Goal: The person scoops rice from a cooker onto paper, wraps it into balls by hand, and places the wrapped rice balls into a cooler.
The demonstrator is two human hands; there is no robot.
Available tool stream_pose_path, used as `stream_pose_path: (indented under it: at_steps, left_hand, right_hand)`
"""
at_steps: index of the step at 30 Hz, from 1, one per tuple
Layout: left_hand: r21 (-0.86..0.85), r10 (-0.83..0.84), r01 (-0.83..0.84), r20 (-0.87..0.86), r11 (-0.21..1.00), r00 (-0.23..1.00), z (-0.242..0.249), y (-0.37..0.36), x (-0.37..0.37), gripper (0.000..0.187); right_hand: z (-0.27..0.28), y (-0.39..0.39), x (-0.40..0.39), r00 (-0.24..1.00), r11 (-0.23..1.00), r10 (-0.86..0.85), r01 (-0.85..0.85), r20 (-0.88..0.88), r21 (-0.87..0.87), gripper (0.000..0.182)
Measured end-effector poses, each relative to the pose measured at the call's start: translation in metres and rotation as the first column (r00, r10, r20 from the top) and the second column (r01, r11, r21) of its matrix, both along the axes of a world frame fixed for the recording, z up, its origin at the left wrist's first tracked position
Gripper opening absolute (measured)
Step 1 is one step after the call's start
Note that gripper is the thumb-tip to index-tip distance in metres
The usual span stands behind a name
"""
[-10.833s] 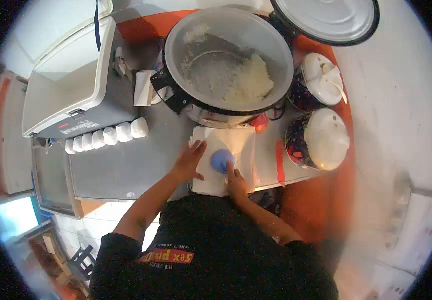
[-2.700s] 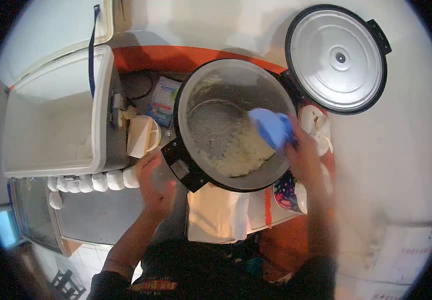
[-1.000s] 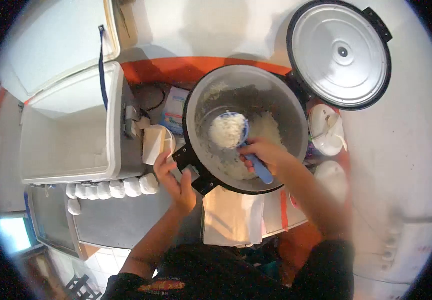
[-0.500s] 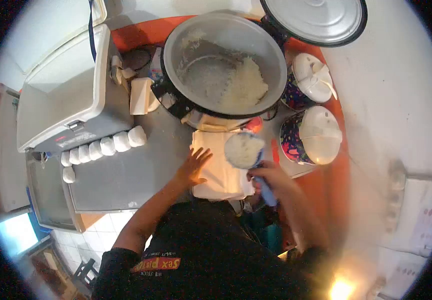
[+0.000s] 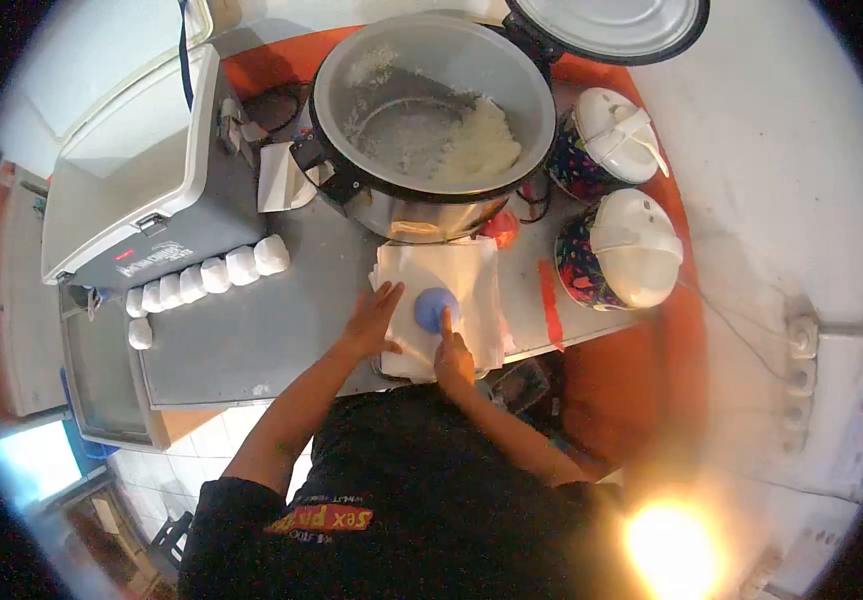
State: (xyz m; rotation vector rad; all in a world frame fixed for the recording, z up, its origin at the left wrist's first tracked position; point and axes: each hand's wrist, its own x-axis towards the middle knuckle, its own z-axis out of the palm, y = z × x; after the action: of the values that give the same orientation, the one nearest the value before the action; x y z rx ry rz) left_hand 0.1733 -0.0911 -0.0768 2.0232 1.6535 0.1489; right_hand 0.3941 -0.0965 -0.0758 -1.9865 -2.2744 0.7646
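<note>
A blue rice scoop sits face down on a stack of wrapping paper. My right hand is closed on the scoop's handle, with the index finger stretched along it toward the round back. Any rice under the scoop is hidden. My left hand lies open on the paper's left edge, fingers spread. Just beyond the paper stands a large rice cooker, uncovered, with white rice heaped at the right of its pot.
At left, a grey cooler box stands open, with several white wrapped bundles lined up before it. Two patterned containers with white lids stand at right. The cooker's lid is raised behind. The grey table's front edge is near my body.
My right hand has moved left and turned the rice-filled scoop over onto the paper. My left hand stays on the paper's left side. The view has shifted slightly.
</note>
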Motion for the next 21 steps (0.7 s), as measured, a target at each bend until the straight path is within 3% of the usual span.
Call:
stream_pose_path:
  at_steps: [2,4,6,7,9,10,12,14,16,17,18,19,21]
  left_hand:
    - [-0.039,-0.011,0.010,-0.038,0.999,0.999,0.002,0.004,0.002,0.131]
    - [-0.068,-0.023,0.017,-0.081,0.998,0.996,0.015,0.018,0.006,0.127]
    - [-0.132,0.008,-0.024,-0.121,0.991,0.993,0.020,0.026,0.012,0.099]
    - [-0.117,0.010,-0.025,-0.128,0.993,0.992,0.023,0.038,0.014,0.099]
    - [-0.018,0.090,-0.095,-0.205,0.995,0.975,0.004,0.054,0.022,0.069]
    - [-0.017,0.091,-0.097,-0.208,0.995,0.974,-0.008,0.058,0.027,0.069]
    - [0.442,0.158,-0.045,-0.222,0.896,0.962,-0.032,0.066,0.034,0.058]
    - [0.401,0.162,-0.057,-0.233,0.914,0.959,-0.043,0.064,0.042,0.057]
    - [0.355,0.167,-0.073,-0.244,0.932,0.955,-0.043,0.063,0.050,0.056]
    - [0.303,0.159,-0.092,-0.205,0.949,0.966,-0.040,0.062,0.052,0.057]
    - [0.248,0.153,-0.109,-0.166,0.963,0.974,-0.037,0.062,0.055,0.058]
    - [0.247,0.154,-0.110,-0.168,0.963,0.974,-0.031,0.064,0.057,0.058]
    - [0.213,0.321,-0.351,0.163,0.912,0.933,-0.023,0.070,0.060,0.062]
  right_hand:
    - [0.005,0.014,0.021,0.947,0.957,0.069,-0.152,-0.315,-0.247,0.086]
    - [0.006,0.029,0.033,0.921,0.968,0.115,-0.188,-0.373,-0.164,0.088]
    - [0.012,0.031,0.039,0.891,0.972,0.160,-0.217,-0.425,-0.090,0.089]
    - [0.015,0.033,0.040,0.860,0.982,0.145,-0.186,-0.489,-0.035,0.087]
    - [0.027,0.036,0.041,0.822,0.988,0.137,-0.154,-0.552,0.017,0.085]
    - [0.032,0.037,0.042,0.834,0.996,0.093,-0.084,-0.543,0.041,0.083]
    - [0.047,0.047,0.044,0.838,0.997,0.052,-0.013,-0.543,0.076,0.081]
    - [0.061,0.066,0.058,0.864,0.950,-0.312,0.290,-0.397,-0.116,0.078]
    - [0.038,0.091,0.081,0.834,0.949,-0.305,0.309,-0.459,-0.068,0.077]
    - [0.012,0.106,0.093,0.892,0.917,-0.158,0.292,-0.425,0.273,0.077]
    - [-0.006,0.117,0.104,0.940,0.780,-0.031,0.235,-0.339,0.580,0.078]
    - [-0.011,0.125,0.113,0.931,0.820,-0.040,0.238,-0.364,0.521,0.079]
    - [-0.027,0.149,0.125,0.954,0.815,-0.046,0.207,-0.296,0.542,0.077]
